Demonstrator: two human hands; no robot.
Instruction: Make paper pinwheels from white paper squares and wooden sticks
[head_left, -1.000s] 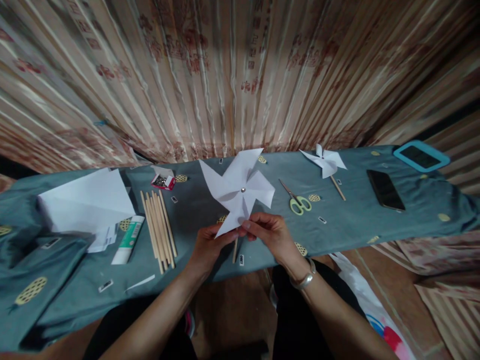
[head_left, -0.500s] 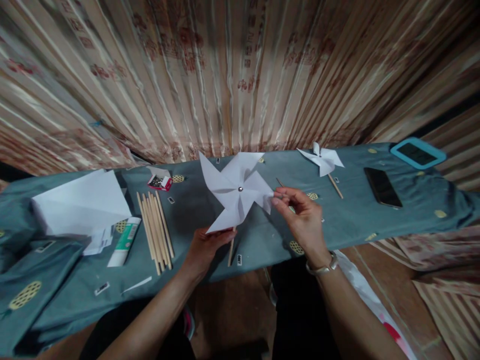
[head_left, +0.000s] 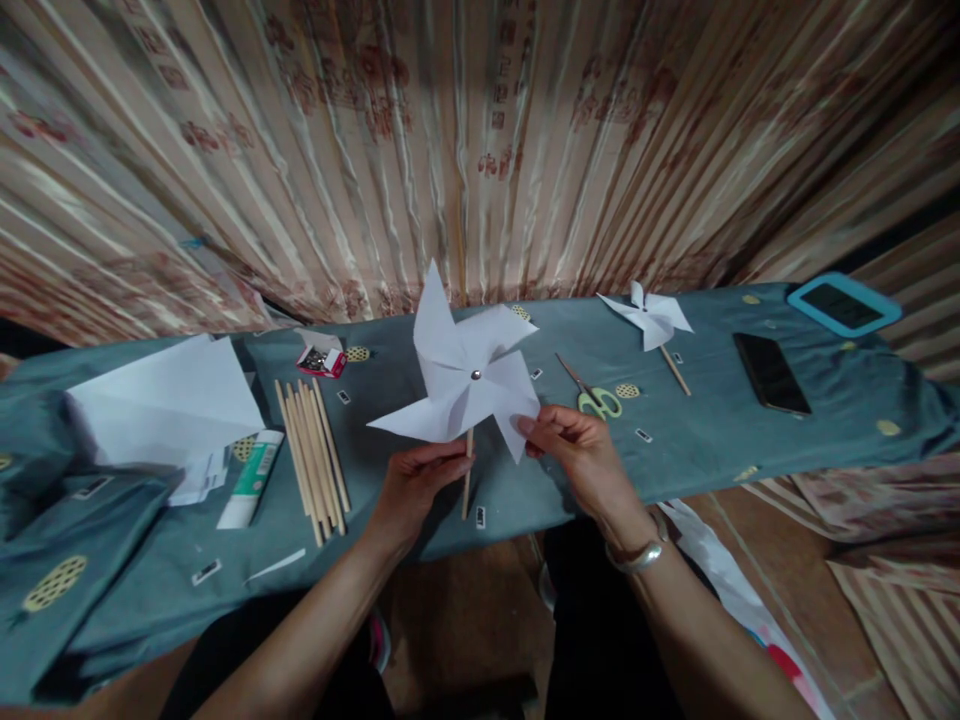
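Note:
A white paper pinwheel (head_left: 475,385) faces me above the cloth, a silver pin at its centre. Its wooden stick (head_left: 469,490) is pinched between the thumb and fingers of my left hand (head_left: 411,492), just below the blades. My right hand (head_left: 574,450) has its thumb and fingers closed on the lower right blade. Beyond my right hand, scissors (head_left: 598,402) with green handles lie on the cloth. A second paper pinwheel (head_left: 651,318) on a stick rests farther back to the right.
Left of my hands lie several wooden sticks (head_left: 309,455), a glue tube (head_left: 253,480), white paper (head_left: 161,400) and an opened small red box (head_left: 321,358) of pins. A phone (head_left: 771,372) and a blue-framed tablet (head_left: 845,304) lie on the right. A patterned curtain (head_left: 465,150) hangs behind.
The pinwheel's blades have turned clockwise. My right hand has moved down and slightly left, uncovering the scissors. My left hand stays on the stick.

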